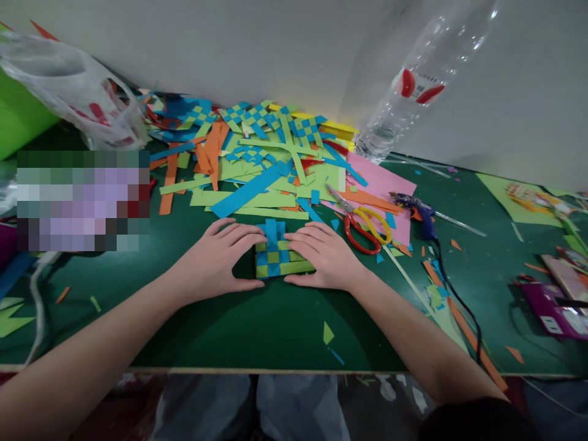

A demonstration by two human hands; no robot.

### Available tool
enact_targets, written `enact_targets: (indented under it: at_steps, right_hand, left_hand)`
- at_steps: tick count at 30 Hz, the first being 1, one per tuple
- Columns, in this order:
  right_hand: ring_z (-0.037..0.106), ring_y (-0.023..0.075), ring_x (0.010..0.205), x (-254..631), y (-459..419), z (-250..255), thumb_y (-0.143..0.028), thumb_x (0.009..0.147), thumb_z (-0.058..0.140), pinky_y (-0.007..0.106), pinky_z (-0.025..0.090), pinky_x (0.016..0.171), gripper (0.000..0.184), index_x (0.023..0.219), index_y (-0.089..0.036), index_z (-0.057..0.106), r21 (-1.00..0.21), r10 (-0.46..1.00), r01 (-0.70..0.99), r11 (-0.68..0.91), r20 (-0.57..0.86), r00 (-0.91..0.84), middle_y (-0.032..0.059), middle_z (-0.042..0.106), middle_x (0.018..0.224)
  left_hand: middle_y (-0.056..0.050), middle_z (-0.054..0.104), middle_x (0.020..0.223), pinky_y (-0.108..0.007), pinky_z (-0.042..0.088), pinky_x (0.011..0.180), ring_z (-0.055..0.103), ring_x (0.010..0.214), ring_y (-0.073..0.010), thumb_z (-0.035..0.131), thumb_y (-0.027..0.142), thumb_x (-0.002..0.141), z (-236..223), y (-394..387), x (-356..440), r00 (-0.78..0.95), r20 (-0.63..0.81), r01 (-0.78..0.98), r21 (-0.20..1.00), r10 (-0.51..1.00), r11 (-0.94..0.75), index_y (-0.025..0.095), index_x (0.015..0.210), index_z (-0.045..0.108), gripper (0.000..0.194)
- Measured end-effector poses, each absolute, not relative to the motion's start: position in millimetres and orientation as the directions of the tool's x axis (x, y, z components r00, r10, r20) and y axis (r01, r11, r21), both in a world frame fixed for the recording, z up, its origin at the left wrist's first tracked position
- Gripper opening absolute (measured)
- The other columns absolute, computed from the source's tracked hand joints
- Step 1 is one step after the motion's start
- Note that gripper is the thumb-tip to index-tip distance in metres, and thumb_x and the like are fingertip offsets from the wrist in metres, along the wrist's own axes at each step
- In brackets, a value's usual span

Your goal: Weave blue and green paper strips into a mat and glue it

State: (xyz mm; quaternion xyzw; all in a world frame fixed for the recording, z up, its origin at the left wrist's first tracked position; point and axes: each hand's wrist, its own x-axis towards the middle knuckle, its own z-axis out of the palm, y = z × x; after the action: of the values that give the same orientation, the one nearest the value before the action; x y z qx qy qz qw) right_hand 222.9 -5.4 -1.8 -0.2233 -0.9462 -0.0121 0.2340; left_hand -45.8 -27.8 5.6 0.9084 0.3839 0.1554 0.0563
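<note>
1 wall (275,49): plain, grey; faint shadows are cast on it toward the right. 1 table (239,334): placed along the wall; the green top is bordered at the near side by a thin, pale edge (275,370). 1 floor (365,413): dark, partly seen below the table; pale scraps (387,387) are scattered on it. Light: dim and soft; a faint sheen is thrown on the green top.

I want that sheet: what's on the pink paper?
Scissors, an orange strip and part of a glue gun overlap the pink paper; green paper hides its upper left.
</note>
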Motion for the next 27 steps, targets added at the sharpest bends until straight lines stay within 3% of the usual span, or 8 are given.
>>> enact_targets:
  at_steps: [8,27]
  right_hand:
    - [0.063,0.0268,0.109,221.0,-5.6,-3.0,-0.052,0.091,0.058,0.046,0.046,0.103,0.048,0.115,-0.012,0.066,-0.080,0.406,0.413,0.907,0.421,-0.811,0.0132,0.070,0.121]
    - [0.062,0.0261,0.108,219.7,-5.4,-1.5,-0.051,0.092,0.056,0.046,0.044,0.104,0.047,0.114,-0.011,0.067,-0.060,0.397,0.410,0.910,0.412,-0.820,0.0116,0.070,0.120]
  left_hand:
    - [-0.008,0.068,0.116,-0.049,0.034,0.109,0.061,0.112,-0.0289,0.069,0.053,0.079,4.3,-26.0,-46.0,0.666,0.262,0.660,0.228,0.698,-0.715,0.023,0.112,0.062,0.045]
    - [-0.007,0.068,0.117,-0.048,0.035,0.107,0.060,0.111,-0.0264,0.061,0.048,0.087,4.0,-26.3,-46.1,0.701,0.258,0.637,0.189,0.664,-0.747,0.022,0.110,0.063,0.035]
